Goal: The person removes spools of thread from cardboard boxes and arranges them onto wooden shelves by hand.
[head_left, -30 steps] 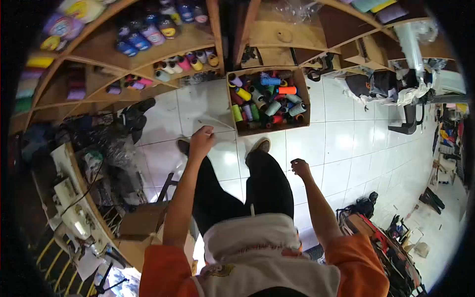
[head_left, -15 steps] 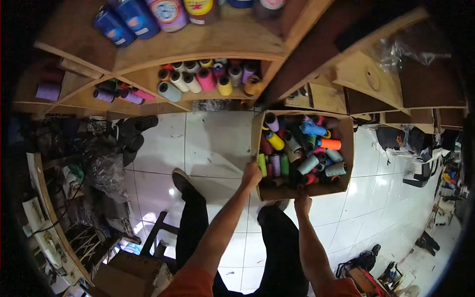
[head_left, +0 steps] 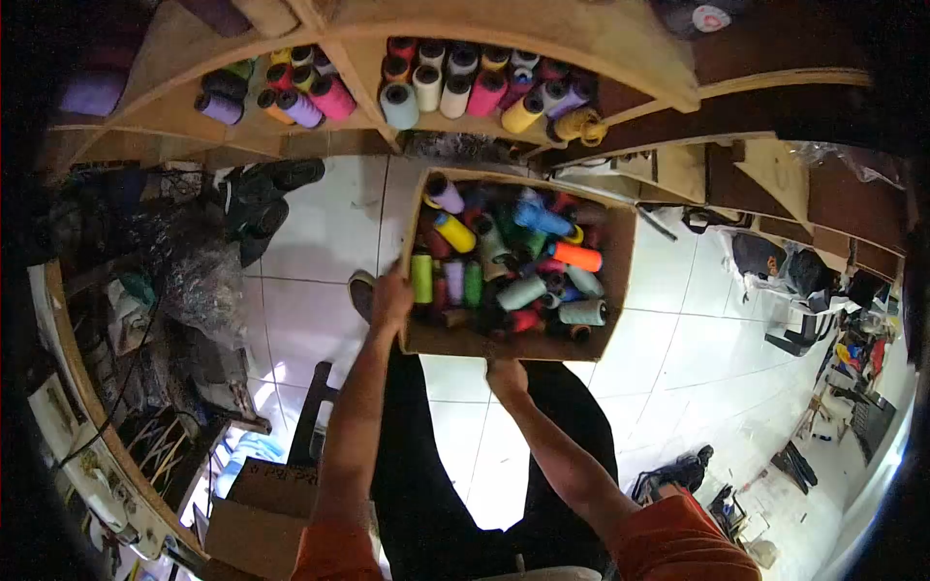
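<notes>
A cardboard box (head_left: 455,344) full of thread spools is in front of my legs, above the tiled floor. My left hand (head_left: 391,298) grips its left wall near the front corner. At the front wall, my right hand (head_left: 506,378) holds the edge, its fingertips partly hidden by the cardboard. Inside lie a yellow spool (head_left: 454,232), an orange spool (head_left: 575,257), a blue spool (head_left: 542,219), a lime green spool (head_left: 421,279) and several grey-green ones, jumbled at various angles.
Wooden shelves (head_left: 542,46) with upright thread cones (head_left: 487,92) run along the far side. Black shoes (head_left: 260,218) and a plastic-wrapped bundle (head_left: 203,290) lie at left. A closed-flap carton (head_left: 254,537) stands at lower left. Black bags (head_left: 765,257) sit at right.
The box has moved left and nearer to me, with both hands still holding it. The view has shifted, showing more of the shelved thread cones.
</notes>
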A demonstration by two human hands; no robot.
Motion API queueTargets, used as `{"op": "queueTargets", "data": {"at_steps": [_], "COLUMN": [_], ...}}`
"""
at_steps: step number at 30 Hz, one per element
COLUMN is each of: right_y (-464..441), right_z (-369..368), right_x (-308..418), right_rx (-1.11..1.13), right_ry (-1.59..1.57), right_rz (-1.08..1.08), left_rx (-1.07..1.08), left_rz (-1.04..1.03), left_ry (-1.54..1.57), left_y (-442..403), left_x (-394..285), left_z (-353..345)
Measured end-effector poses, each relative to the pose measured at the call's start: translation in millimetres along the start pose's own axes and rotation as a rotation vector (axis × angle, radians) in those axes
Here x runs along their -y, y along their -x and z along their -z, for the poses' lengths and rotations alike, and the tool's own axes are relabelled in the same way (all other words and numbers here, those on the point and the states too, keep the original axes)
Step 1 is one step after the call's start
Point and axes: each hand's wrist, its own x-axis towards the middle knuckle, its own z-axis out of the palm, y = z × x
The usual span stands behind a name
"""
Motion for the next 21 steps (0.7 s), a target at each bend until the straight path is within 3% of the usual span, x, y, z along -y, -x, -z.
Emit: {"op": "queueTargets", "data": {"at_steps": [1,2,3,5,7,8,11,13,15,17,18,20,21], "right_y": [2.0,4.4,-0.3,-9.8,-25.6,-39.6,-91.4,-118.4,-166.0,-176.6,-180.1,-158.0,-138.5], "right_z": [-4.1,-16.5,-22.2,-34.1,25.2,55.6,107.6,131.2,151.5,148.0,152.1,172.1,184.2], "right_x": [22.2,31.3,36.3,45.8,69.7,79.7,59.3,40.4,29.3,19.5,25.9,41.8,48.9], "right_rx": [0.109,-0.004,0.007,0.03,0.233,0.108,-0.352,-0.417,-0.51,-0.542,-0.542,-0.494,-0.454], "right_ry": [-0.037,-0.072,-0.069,-0.065,0.044,0.092,0.014,0.292,0.584,0.749,0.762,0.359,0.157], "right_rz": [-0.053,0.199,0.27,0.412,0.409,0.429,0.293,0.349,0.391,0.392,0.393,0.271,0.203], "left_rx": [-0.072,-0.004,0.04,0.075,-0.369,-0.589,-0.529,-0.078,-0.292,-0.418,-0.294,0.004,0.014], "left_rz": [-0.08,-0.059,-0.001,0.121,-0.074,-0.181,-0.391,-0.232,-0.446,-0.414,-0.317,-0.09,-0.068], "left_ry": [-0.114,0.049,-0.087,-0.089,-0.13,-0.146,-0.28,-0.012,-0.4,-0.16,-0.21,-0.315,-0.347], "left_y": [2.9,6.1,-2.8,2.0,5.5,6.3,17.5,13.4,-1.3,-23.5,-37.7,-49.1,-53.1], "left_x": [9.8,22.3,50.1,40.4,42.1,39.2,-30.0,-49.9,-92.1,-116.6,-120.3,-118.1,-112.1], "left_z": [21.9,40.1,45.2,78.0,65.1,57.5,63.6,35.3,11.9,-27.2,-40.9,-70.0,-82.1]}}
